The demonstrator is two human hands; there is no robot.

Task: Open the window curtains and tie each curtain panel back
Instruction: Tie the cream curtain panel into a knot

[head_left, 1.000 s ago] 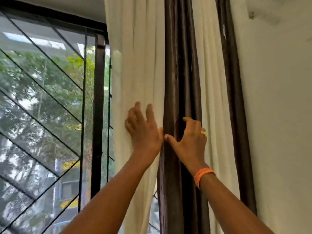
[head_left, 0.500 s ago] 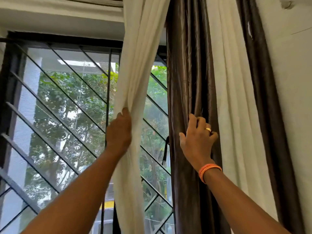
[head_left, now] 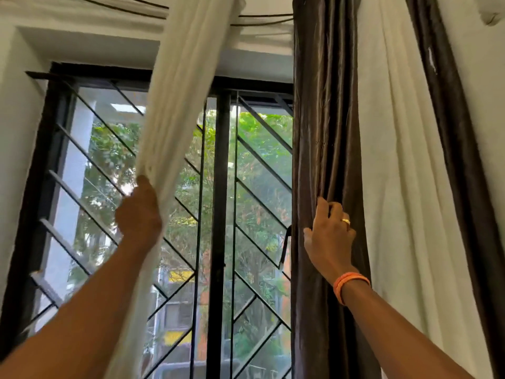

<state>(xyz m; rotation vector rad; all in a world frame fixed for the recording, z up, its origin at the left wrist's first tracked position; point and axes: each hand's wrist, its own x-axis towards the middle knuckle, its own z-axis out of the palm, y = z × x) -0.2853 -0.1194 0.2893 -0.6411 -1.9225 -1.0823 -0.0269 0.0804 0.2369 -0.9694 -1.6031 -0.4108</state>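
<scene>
My left hand (head_left: pixel 139 214) grips a cream curtain panel (head_left: pixel 185 86), which slants from the rod at top centre down to the left across the window. My right hand (head_left: pixel 329 236), with a ring and an orange wristband, holds the folds of a brown satin curtain panel (head_left: pixel 325 119) hanging at the window's right edge. Behind the brown panel hang a second cream panel (head_left: pixel 393 160) and another brown strip (head_left: pixel 453 149) against the wall.
The window (head_left: pixel 218 187) has a black frame and diagonal black bars, with green trees outside. A curtain rod (head_left: pixel 262 19) runs along the top. White wall stands at the far left and far right.
My left hand has pulled the cream panel further left, away from the brown one. More of the window shows between the panels. My right hand stays on the brown curtain.
</scene>
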